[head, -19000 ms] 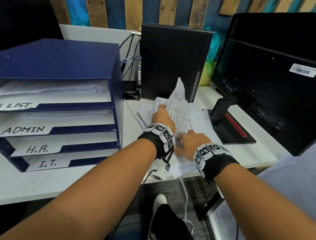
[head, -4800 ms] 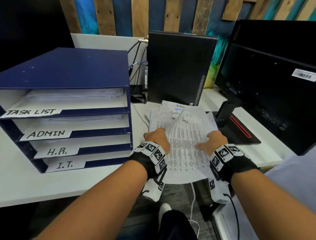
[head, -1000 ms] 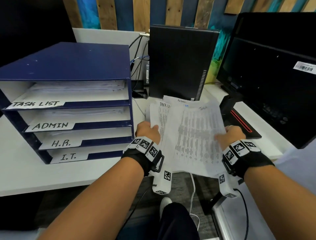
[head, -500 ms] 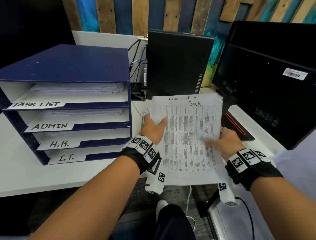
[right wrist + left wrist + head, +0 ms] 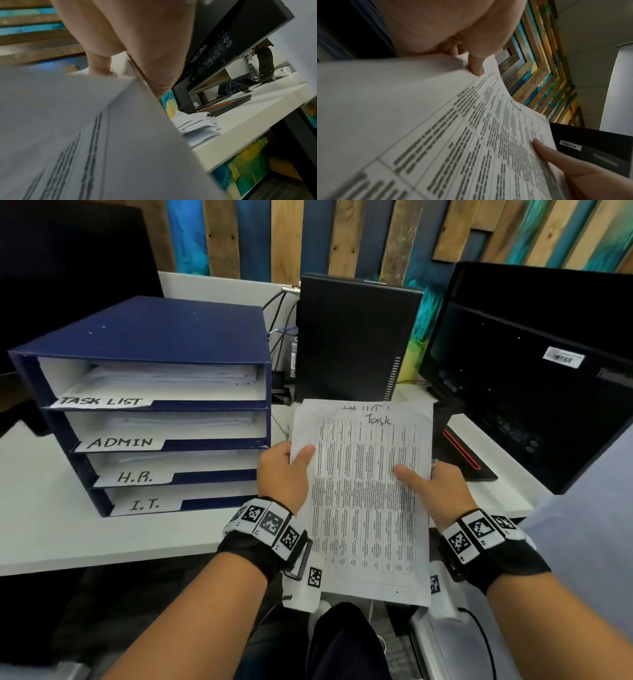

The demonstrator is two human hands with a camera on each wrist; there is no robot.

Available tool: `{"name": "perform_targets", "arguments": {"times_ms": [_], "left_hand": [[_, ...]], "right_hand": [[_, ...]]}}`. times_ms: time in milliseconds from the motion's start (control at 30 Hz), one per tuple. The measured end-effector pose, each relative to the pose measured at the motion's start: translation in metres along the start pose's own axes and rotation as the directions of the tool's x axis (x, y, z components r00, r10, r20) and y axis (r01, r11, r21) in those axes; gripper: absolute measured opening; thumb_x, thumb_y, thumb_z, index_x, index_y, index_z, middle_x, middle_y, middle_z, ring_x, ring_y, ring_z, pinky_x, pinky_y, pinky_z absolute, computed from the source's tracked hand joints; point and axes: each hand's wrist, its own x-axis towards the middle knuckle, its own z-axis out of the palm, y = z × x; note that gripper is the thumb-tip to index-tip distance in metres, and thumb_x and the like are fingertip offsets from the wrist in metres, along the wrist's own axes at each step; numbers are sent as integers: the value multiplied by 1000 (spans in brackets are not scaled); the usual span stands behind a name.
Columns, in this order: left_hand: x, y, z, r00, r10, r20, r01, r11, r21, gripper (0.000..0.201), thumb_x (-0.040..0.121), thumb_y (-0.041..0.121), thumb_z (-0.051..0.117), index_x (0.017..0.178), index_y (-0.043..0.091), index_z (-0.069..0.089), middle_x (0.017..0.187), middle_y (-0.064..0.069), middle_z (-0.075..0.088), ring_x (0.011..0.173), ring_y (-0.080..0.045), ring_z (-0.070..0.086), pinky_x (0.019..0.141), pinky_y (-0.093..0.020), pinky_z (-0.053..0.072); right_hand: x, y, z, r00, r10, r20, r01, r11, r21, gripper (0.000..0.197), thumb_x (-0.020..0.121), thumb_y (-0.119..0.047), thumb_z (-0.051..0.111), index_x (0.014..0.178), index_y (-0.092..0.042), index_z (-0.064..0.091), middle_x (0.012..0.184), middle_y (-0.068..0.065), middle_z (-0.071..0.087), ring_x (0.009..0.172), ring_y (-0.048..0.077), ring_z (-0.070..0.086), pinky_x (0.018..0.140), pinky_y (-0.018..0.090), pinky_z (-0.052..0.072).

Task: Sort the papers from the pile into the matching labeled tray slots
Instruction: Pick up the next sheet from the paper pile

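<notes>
White desk (image 5: 102,529) against a wall of painted planks (image 5: 308,234), bearing a blue four-slot tray (image 5: 171,337), a black computer case (image 5: 352,337) and a monitor (image 5: 531,371). Left hand (image 5: 284,474) and right hand (image 5: 435,487) each pinch a side edge of the sheet headed "Task" (image 5: 370,508), held above the paper pile (image 5: 199,125). The sheet's print is blurred; the pile is mostly hidden beneath it.

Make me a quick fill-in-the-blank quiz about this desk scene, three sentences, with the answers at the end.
1. The handwritten word at the top of the sheet held by the left hand and right hand is ____.
2. The top slot of the blue tray is labeled ____.
3. The bottom slot is labeled ____.

Missing words: Task; TASK LIST; I.T.
</notes>
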Motion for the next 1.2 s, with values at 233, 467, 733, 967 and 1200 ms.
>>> {"name": "perform_targets", "arguments": {"times_ms": [233, 467, 733, 967, 1200], "left_hand": [[-23, 2, -32, 1000, 30, -6, -30, 999, -39, 29, 101, 38, 49, 89, 17, 65, 89, 4, 70, 79, -12, 66, 70, -29, 53], [-30, -12, -101, 983, 33, -180, -33, 999, 7, 29, 102, 31, 48, 94, 10, 67, 92, 1, 69, 82, -16, 64, 75, -34, 55], [-3, 8, -204, 922, 20, -388, 75, 971, 229, 38, 100, 25, 50, 73, -1, 57, 69, -9, 52, 61, -22, 45, 51, -30, 30], [17, 42, -250, 942, -48, -333, 140, 956, 258, 32, 93, 37, 53, 72, 13, 54, 63, -8, 43, 56, -23, 42, 52, -27, 35], [3, 33, -272, 922, -387, 11, 387, 921, -55, 23, 93, 33, 60, 105, 15, 67, 97, -6, 73, 73, -19, 68, 53, -30, 56]], "right_hand": [[-36, -14, 22, 996, -74, -40, 79, 985, 152, 27, 97, -24, 64, 124, -19, 68, 110, -6, 75, 102, 15, 72, 93, 45, 57], [-68, -34, 63, 982, -152, 116, 126, 970, 207, 22, 99, -22, 60, 120, -20, 68, 113, -6, 75, 105, 12, 71, 98, 44, 54], [-97, -62, 141, 918, -90, 387, -17, 964, 264, 21, 103, -17, 53, 119, -14, 66, 110, 2, 76, 101, 19, 73, 94, 46, 57], [-97, -94, 183, 944, -54, 327, -72, 929, 362, 22, 104, -14, 51, 117, -13, 68, 112, 2, 75, 104, 21, 71, 95, 44, 56], [-59, -151, 193, 981, -39, 189, -24, 947, 321, 16, 99, -17, 55, 89, -16, 66, 95, 2, 74, 92, 24, 72, 87, 43, 58]]}}
